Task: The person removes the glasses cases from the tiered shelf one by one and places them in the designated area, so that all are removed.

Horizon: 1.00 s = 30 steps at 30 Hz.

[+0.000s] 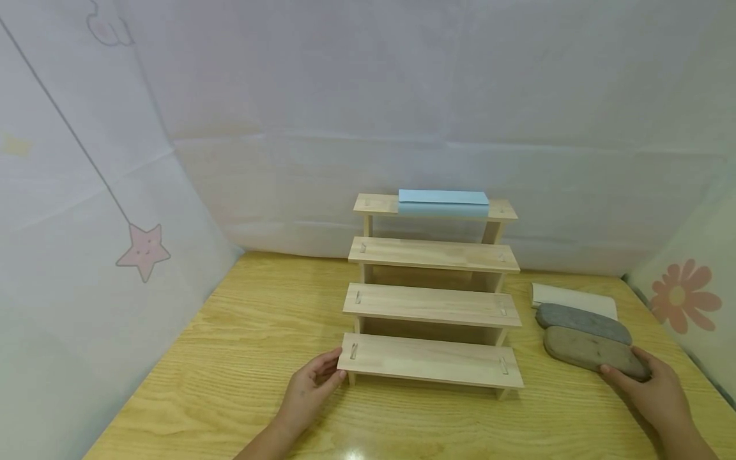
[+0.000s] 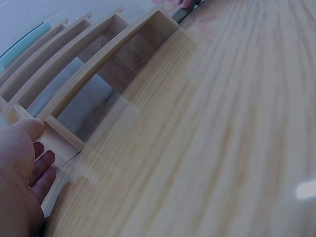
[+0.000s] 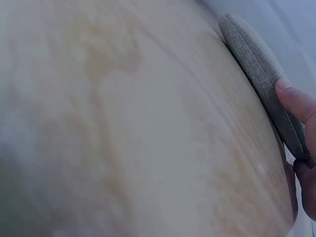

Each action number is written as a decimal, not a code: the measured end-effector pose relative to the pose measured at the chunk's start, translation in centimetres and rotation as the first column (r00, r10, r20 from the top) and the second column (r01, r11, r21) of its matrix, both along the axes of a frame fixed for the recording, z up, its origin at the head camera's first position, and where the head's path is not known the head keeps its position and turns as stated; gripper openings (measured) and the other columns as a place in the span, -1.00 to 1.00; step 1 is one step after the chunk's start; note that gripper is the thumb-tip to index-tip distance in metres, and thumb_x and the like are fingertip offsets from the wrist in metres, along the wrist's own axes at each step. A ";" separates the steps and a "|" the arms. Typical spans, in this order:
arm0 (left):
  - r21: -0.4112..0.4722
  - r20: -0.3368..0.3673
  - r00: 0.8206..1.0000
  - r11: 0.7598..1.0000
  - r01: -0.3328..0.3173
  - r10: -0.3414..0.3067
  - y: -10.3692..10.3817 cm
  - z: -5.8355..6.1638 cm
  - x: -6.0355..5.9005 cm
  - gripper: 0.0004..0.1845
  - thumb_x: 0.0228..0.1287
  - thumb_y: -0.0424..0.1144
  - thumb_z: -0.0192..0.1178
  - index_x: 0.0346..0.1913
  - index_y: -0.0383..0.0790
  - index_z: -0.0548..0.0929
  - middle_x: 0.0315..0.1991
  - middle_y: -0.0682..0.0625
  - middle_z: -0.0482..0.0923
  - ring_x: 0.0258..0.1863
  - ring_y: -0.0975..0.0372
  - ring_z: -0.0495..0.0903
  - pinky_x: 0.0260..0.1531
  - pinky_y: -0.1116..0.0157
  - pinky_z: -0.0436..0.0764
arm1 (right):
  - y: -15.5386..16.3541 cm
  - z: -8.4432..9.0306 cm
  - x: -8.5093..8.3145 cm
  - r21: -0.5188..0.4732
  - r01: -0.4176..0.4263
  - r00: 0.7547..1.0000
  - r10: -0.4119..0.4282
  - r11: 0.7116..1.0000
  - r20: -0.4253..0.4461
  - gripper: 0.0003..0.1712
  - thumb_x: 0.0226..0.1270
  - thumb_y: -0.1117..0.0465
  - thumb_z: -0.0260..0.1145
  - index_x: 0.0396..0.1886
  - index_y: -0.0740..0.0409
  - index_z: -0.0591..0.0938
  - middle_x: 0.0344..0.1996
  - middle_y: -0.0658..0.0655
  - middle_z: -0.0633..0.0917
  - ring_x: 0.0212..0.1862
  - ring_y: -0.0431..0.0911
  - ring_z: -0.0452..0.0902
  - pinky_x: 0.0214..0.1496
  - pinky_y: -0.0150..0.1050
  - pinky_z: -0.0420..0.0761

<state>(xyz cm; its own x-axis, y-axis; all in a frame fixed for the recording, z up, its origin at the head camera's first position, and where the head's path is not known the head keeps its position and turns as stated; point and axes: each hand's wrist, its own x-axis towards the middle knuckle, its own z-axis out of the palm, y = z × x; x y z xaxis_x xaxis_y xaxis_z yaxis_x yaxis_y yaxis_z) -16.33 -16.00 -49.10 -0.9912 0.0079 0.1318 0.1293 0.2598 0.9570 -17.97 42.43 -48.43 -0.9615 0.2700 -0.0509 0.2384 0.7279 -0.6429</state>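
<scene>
A four-tier wooden display stand (image 1: 431,303) stands on the table. My left hand (image 1: 310,386) holds the left end of its lowest tier, thumb at the front corner and a finger at the end behind it. In the left wrist view the thumb meets the tier's corner, the other fingers curled below. On the right, my right hand (image 1: 655,390) grips the near right end of a brownish-grey fabric glasses case (image 1: 592,348), thumb on its front edge. A grey glasses case (image 1: 583,321) lies just behind it, and a cream case (image 1: 575,299) behind that.
A light blue folded case (image 1: 443,202) lies on the stand's top tier. The lower tiers show bare wood with slotted joints near their ends. White cloth (image 1: 402,96) with printed shapes hangs behind and at both sides of the wooden table (image 1: 230,358).
</scene>
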 end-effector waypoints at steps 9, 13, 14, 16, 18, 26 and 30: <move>-0.001 0.018 1.000 1.000 -0.006 0.006 0.0 0.1 0.2 -0.56 0.24 -0.27 0.34 0.18 -0.23 0.59 0.12 -0.12 0.65 0.07 0.10 0.65 -0.01 0.54 0.59 | 0.1 0.2 -0.3 0.000 -0.013 1.000 0.013 1.000 -0.013 0.15 0.39 -0.27 0.17 0.50 0.46 -0.15 0.41 0.67 -0.09 0.35 0.64 -0.15 0.26 0.56 0.06; 0.001 0.015 1.000 1.000 -0.006 0.006 0.0 0.1 0.1 -0.56 0.24 -0.26 0.34 0.18 -0.22 0.59 0.11 -0.12 0.65 0.07 0.11 0.66 0.02 0.47 0.62 | 0.2 0.3 -0.4 0.002 -0.019 1.000 0.019 1.000 -0.010 0.14 0.39 -0.27 0.17 0.50 0.45 -0.15 0.41 0.67 -0.10 0.34 0.65 -0.14 0.26 0.56 0.04; 0.002 0.014 1.000 1.000 -0.005 0.005 0.0 0.1 0.2 -0.56 0.24 -0.26 0.34 0.18 -0.23 0.59 0.11 -0.12 0.65 0.07 0.10 0.66 0.03 0.44 0.63 | 0.2 0.3 -0.4 0.000 -0.017 1.000 0.017 1.000 -0.009 0.15 0.39 -0.27 0.17 0.50 0.44 -0.15 0.41 0.67 -0.10 0.34 0.65 -0.15 0.26 0.56 0.04; 0.004 0.014 1.000 1.000 -0.001 0.001 0.0 0.2 0.2 -0.56 0.25 -0.26 0.34 0.18 -0.23 0.59 0.11 -0.13 0.65 0.07 0.10 0.65 0.04 0.41 0.64 | 0.2 0.3 -0.5 -0.006 -0.021 1.000 0.021 1.000 -0.004 0.15 0.39 -0.27 0.16 0.51 0.43 -0.17 0.42 0.66 -0.12 0.35 0.65 -0.17 0.27 0.56 0.02; 0.004 0.014 1.000 1.000 0.000 0.000 0.0 0.2 0.2 -0.56 0.25 -0.25 0.34 0.18 -0.24 0.59 0.11 -0.14 0.65 0.08 0.09 0.65 0.04 0.40 0.64 | 0.4 0.3 -0.5 -0.009 -0.028 1.000 0.028 1.000 -0.001 0.15 0.40 -0.27 0.16 0.50 0.44 -0.18 0.41 0.67 -0.13 0.35 0.65 -0.19 0.27 0.57 0.00; -0.002 0.009 1.000 1.000 -0.004 0.004 0.0 0.2 0.2 -0.56 0.24 -0.24 0.34 0.18 -0.23 0.59 0.12 -0.13 0.64 0.08 0.08 0.65 0.05 0.38 0.65 | 0.7 0.3 -1.0 -0.003 -0.034 0.999 0.034 0.999 0.001 0.15 0.40 -0.27 0.14 0.50 0.44 -0.17 0.40 0.69 -0.11 0.33 0.67 -0.16 0.25 0.58 0.03; -0.007 0.008 1.000 1.000 -0.006 0.006 0.0 0.2 0.1 -0.57 0.24 -0.25 0.34 0.18 -0.22 0.60 0.12 -0.13 0.64 0.08 0.09 0.65 0.04 0.41 0.64 | 0.7 0.4 -1.2 -0.007 -0.037 0.999 0.037 0.999 0.018 0.15 0.40 -0.29 0.13 0.51 0.42 -0.19 0.40 0.68 -0.13 0.33 0.67 -0.16 0.24 0.58 0.03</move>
<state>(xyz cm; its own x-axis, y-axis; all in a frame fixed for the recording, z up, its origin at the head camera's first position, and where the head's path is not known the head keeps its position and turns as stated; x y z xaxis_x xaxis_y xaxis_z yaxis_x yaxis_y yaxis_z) -16.19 -15.96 -48.94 -0.9923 0.0026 0.1236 0.1198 0.2674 0.9561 -19.15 43.17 -48.02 -0.9697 0.2339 -0.0702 0.2232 0.7319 -0.6438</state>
